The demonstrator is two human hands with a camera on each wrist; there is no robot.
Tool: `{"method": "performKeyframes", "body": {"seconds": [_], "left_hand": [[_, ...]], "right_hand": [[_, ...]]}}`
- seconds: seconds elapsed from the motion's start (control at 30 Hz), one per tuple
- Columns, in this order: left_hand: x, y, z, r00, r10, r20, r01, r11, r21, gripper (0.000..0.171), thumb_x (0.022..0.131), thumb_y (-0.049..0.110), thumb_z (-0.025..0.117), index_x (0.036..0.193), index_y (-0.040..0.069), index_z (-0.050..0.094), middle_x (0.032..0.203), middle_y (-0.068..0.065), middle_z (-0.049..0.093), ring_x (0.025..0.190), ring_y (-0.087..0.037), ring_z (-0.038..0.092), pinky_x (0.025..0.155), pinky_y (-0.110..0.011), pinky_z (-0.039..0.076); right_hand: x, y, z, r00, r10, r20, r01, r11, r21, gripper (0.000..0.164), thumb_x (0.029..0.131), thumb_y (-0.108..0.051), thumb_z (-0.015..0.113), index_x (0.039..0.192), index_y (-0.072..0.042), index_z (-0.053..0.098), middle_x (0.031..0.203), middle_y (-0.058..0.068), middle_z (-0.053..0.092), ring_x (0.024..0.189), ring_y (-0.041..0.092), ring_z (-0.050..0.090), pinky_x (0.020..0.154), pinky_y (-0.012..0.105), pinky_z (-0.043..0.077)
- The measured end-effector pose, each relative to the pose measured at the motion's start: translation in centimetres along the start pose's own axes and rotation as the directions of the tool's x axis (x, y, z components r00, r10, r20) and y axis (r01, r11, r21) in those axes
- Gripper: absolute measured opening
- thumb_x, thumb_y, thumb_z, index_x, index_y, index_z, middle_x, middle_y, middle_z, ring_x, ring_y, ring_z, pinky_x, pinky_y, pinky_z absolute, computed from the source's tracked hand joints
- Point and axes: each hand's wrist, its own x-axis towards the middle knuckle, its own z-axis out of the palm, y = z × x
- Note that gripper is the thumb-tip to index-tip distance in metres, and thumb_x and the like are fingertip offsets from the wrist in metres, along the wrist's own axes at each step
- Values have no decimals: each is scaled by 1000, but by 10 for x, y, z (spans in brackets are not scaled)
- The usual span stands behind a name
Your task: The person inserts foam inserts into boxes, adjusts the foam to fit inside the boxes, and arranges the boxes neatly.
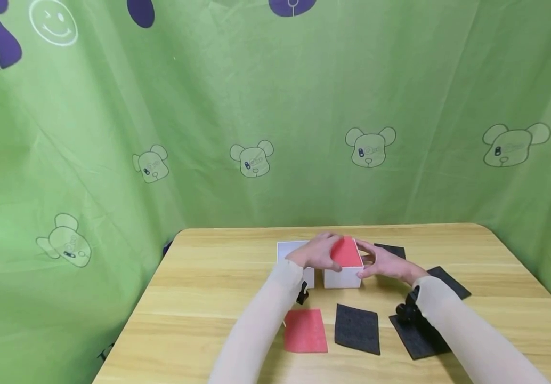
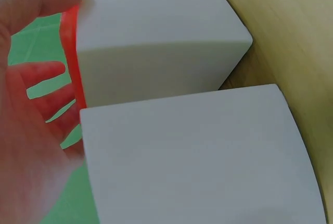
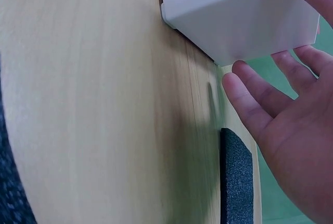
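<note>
Red-topped wht box (image 1: 347,254) sits btwn L grip (image 1: 317,253) & R grip (image 1: 385,264) (both spread, touching it, not clasping).

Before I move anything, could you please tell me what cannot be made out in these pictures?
Head view: the left white box is partly hidden by the left hand and left sleeve.
Head view: part of the front right black square is hidden by the right sleeve.
Left wrist view: the left white box is cut off by the bottom edge.
Right wrist view: the right hand is cut off by the right edge.
</note>
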Motion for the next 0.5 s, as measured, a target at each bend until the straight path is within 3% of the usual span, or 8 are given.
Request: {"method": "performKeyframes", "body": {"seconds": [0.1, 0.27, 0.5], "left_hand": [[0, 0, 2, 1000, 1, 14, -1, 1000, -9, 81, 77, 33, 76, 146, 18, 36, 146, 2, 36, 126, -15, 38, 90, -28, 43], [0, 0, 4, 999, 2, 42, -1, 1000, -9, 75, 81, 36, 72, 146, 22, 37, 150, 3, 31, 135, -16, 29, 102, -35, 36], [-1, 0, 4, 999, 21, 46, -23, 999, 46, 71, 85, 48, 66, 145, 21, 39, 152, 0, 29, 138, -18, 26, 108, -35, 29]], "right_hand": [[-1, 0, 1, 1000, -3, 9, 3, 1000, 3, 101, 80, -12, 76, 152, -4, 5, 154, 25, 3, 132, 48, 26, 100, 50, 37], [-1, 0, 2, 1000, 5, 6, -5, 1000, 13, 101, 80, -13, 76, 152, -5, 6, 154, 25, 7, 133, 48, 25, 101, 52, 36], [0, -1, 1, 1000, 2, 5, -2, 1000, -9, 100, 80, -13, 76, 151, -4, 6, 154, 25, 5, 133, 48, 25, 101, 54, 35]]}}
